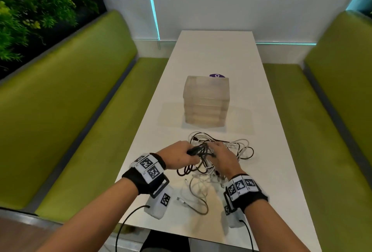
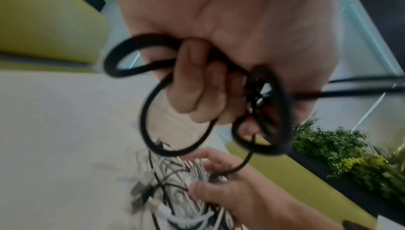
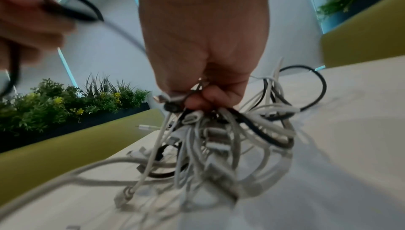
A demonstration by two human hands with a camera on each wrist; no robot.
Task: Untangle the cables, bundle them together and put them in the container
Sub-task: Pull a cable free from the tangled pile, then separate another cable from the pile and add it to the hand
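Observation:
A tangle of white and black cables (image 1: 215,159) lies on the near part of the white table (image 1: 271,151). My left hand (image 1: 181,156) grips loops of a black cable (image 2: 175,105), its fingers (image 2: 192,84) curled round them. My right hand (image 1: 223,155) holds a bunch of white and black cables (image 3: 219,129) just above the table, fingers curled on them. The two hands are close together over the heap. A translucent container (image 1: 206,100) stands upright on the table just beyond the cables.
Green padded benches (image 1: 70,90) run along both sides of the table. A planter with green plants (image 1: 30,10) sits behind the left bench. A purple round sticker (image 1: 217,75) shows behind the container. Loose white cable ends (image 1: 187,201) trail toward the near table edge.

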